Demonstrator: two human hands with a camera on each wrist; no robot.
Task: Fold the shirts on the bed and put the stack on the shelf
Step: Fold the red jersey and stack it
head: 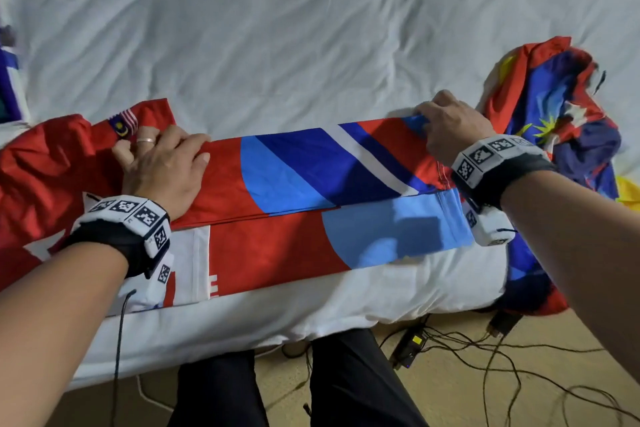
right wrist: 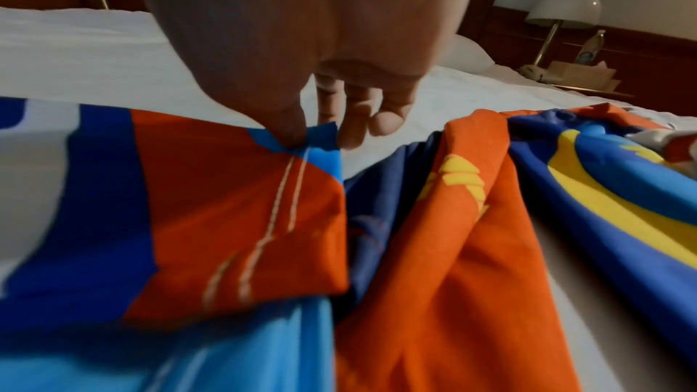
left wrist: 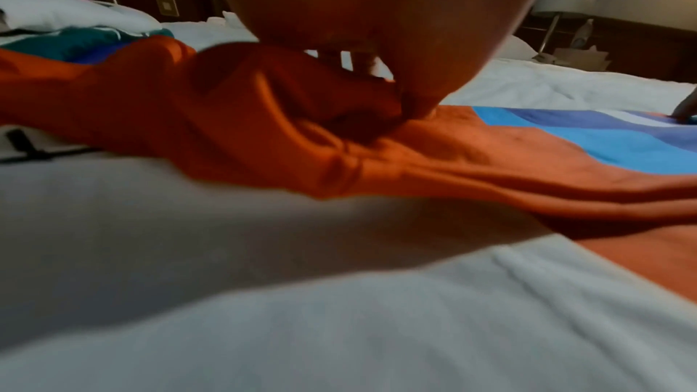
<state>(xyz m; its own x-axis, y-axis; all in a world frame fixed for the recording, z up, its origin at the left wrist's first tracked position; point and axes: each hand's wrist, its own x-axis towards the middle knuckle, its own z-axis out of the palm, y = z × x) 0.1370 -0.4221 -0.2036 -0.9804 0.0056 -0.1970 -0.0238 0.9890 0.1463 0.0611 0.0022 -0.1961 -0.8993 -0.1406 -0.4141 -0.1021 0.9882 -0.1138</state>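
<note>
The bed (head: 311,28), covered in a white sheet, carries a red and blue shirt (head: 294,177) laid lengthwise along its near edge, folded over on itself. Just beside its right end lies a crumpled shirt (head: 561,121). The left hand (head: 162,166) grips bunched red cloth near the collar end; the right hand (head: 450,128) pinches the far blue corner between thumb and fingers (right wrist: 354,118).

White-sheeted bed (head: 311,28) carries a half-folded shirt (head: 294,177) (another crumpled shirt (head: 554,121) beside it).
</note>
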